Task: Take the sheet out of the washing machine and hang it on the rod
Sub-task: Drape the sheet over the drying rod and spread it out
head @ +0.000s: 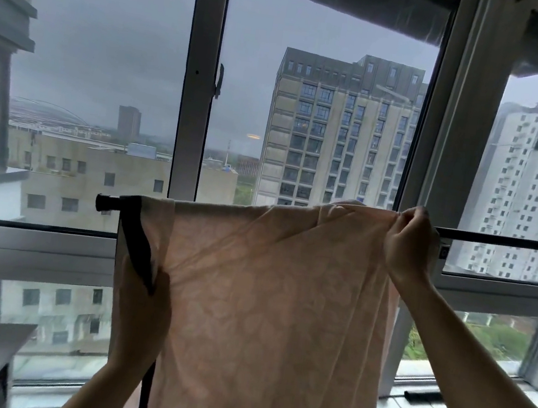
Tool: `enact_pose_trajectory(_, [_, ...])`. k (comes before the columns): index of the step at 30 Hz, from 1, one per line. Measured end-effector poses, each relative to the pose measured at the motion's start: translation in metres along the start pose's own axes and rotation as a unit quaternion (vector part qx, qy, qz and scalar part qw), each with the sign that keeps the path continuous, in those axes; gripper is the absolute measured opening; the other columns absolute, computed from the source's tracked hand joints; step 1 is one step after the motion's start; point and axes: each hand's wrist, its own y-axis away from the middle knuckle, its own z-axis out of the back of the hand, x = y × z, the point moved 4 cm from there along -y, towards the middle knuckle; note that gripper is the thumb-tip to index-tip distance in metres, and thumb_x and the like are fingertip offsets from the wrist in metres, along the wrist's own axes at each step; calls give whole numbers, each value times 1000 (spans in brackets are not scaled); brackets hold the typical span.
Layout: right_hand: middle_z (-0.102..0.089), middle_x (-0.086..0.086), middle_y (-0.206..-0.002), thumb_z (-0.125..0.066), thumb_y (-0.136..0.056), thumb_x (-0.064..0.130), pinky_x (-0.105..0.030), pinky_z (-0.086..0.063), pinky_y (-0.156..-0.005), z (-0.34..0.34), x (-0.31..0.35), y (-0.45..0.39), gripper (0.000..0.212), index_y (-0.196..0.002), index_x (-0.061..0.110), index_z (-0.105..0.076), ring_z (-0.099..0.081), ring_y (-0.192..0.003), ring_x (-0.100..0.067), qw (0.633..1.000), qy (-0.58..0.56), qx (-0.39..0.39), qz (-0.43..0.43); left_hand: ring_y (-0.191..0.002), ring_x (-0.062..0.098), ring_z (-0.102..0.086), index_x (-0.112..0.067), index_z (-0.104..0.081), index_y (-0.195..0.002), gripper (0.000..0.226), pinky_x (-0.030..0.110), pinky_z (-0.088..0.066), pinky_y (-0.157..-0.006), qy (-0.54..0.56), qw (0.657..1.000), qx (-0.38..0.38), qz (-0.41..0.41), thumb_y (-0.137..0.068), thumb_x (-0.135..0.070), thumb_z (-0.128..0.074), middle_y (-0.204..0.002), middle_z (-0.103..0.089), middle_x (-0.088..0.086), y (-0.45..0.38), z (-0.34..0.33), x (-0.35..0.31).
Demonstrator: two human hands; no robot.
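Big windows (309, 105) fill the back w/ tall buildings (339, 137) and grey sky outside. Black rod (504, 241) runs across in front of the glass. Pink sheet (263, 307) hangs over the rod and drops down past the bottom of the pic. It has a black strip (138, 240) at its left edge. Right hand (409, 244) is closed, pinching the sheet's top corner right at the rod. Left hand (144, 317) is lower, fingers tucked behind the sheet, gripping its left side by the black strip.

Pink sheet (267, 307) draped over rod (504, 240)
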Motion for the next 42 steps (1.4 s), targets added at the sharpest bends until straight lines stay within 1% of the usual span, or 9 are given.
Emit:
enact_pose_trajectory(5, [-65,-21,-101,-46,-89,16,-36,-45,-78,-24,-16,9,19,-97,7,-61,-59,-98,-38,977,-2,192,-97,-91,13,-48,-14,-47,-119,34,26,-38,-78,16,1000,-1,10,-90,3,-45,-103,-51,-3,-1,0,2])
enact_pose_trajectory(9, [-54,-24,-118,-56,-91,34,-39,-42,-92,-9,-21,4,43,-119,1,-49,-52,-111,-39,975,-20,152,-159,-75,-4,-46,-27,-42,-101,32,23,-37,-67,35,999,-1,10,-91,3,-46,-86,-44,-15,0,0,-2])
enact_pose_trajectory(13, [-59,-14,-81,-56,-91,36,-31,-39,-59,-14,-18,13,34,-87,2,-61,-57,-70,-25,940,-61,294,-160,-73,11,-46,-11,-45,-110,29,17,-36,-62,30,999,15,23,-88,-8,-63,-84,-46,-9,1,-3,-5])
enact_pose_trajectory(17, [-60,-12,-71,-51,-91,15,-33,-37,-61,-14,-7,7,18,-73,11,-56,-58,-73,-26,977,-84,191,-48,-91,7,-53,-11,-49,-127,52,6,-37,-66,11,998,56,20,-81,-14,-73,-108,-55,-6,3,-3,-5])
enact_pose_trajectory(21, [-64,-19,-79,-45,-96,16,-28,-32,-64,-9,23,-25,25,-83,1,-60,-60,-79,-33,992,-73,96,24,-83,16,-61,-5,-60,-115,35,23,-44,-70,-44,997,58,6,-84,-16,-71,-95,-64,0,4,4,6])
enact_pose_trajectory(28, [-63,-30,-102,-44,-97,20,-34,-39,-78,-25,43,-71,29,-94,-4,-61,-57,-101,-43,993,-8,117,-4,-71,23,-55,7,-64,-94,23,31,-37,-66,-117,992,27,38,-85,-13,-69,-73,-59,9,21,25,31])
enact_pose_trajectory(32, [-65,-25,-92,-53,-93,35,-31,-41,-74,-28,34,-40,37,-81,3,-66,-62,-100,-37,972,5,232,-23,-63,21,-51,1,-61,-83,19,23,-37,-55,-109,992,40,50,-86,-17,-68,-66,-57,3,22,29,31])
enact_pose_trajectory(37, [-57,1,-109,-56,-67,79,-33,-45,-87,-24,12,14,79,-119,20,-51,-57,-103,-21,921,-171,300,-177,-59,23,-54,0,-55,-78,29,30,-43,-56,-39,994,85,50,-85,-24,-70,-66,-58,18,5,19,19])
enact_pose_trajectory(42, [-66,-7,-98,-76,-75,41,-27,-51,-77,-32,13,30,40,-100,14,-61,-62,-86,-14,851,-266,378,-250,-90,8,-66,-19,-59,-115,49,27,-53,-77,74,982,141,101,-72,-28,-81,-100,-68,-6,-9,-14,-19])
